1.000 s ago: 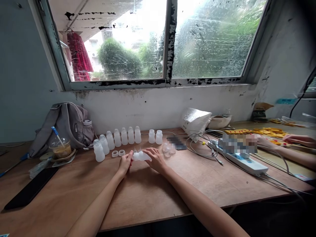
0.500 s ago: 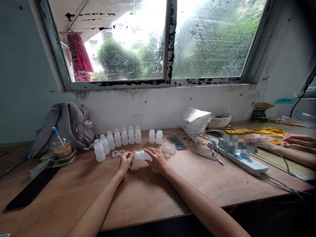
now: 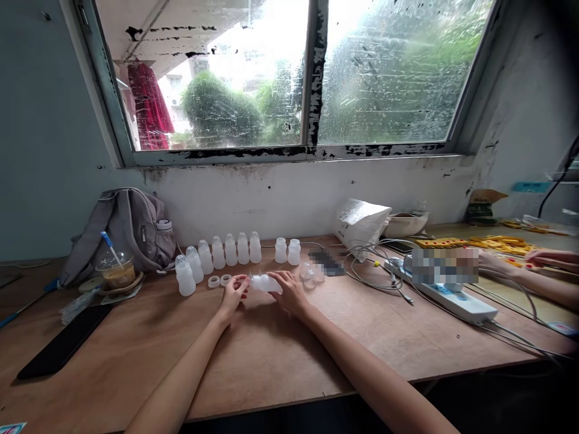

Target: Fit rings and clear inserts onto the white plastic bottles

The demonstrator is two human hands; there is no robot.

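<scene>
A frosted white baby bottle (image 3: 268, 283) lies on its side between my hands, just above the wooden table or resting on it; I cannot tell which. My left hand (image 3: 233, 295) closes its fingers at the bottle's top end, where clear plastic glints. My right hand (image 3: 292, 292) wraps round the bottle's body from the right. Two white rings (image 3: 214, 281) lie beside my left fingers. Clear domed caps (image 3: 310, 278) are grouped right of my right hand. Behind, a row of capped baby bottles (image 3: 218, 253) stands upright, with two uncapped bottles (image 3: 281, 251) further right.
To the left are a grey backpack (image 3: 122, 232), an iced drink cup (image 3: 114, 269) and a black flat case (image 3: 66, 342). On the right lie loose cables (image 3: 368, 271) and a white power strip (image 3: 465, 304). Another person's hand (image 3: 554, 260) is near yellow parts (image 3: 502, 243).
The whole view has shifted slightly, so things appear a little further right. Both hands stay on the bottle, with only small finger movement at its top end.
</scene>
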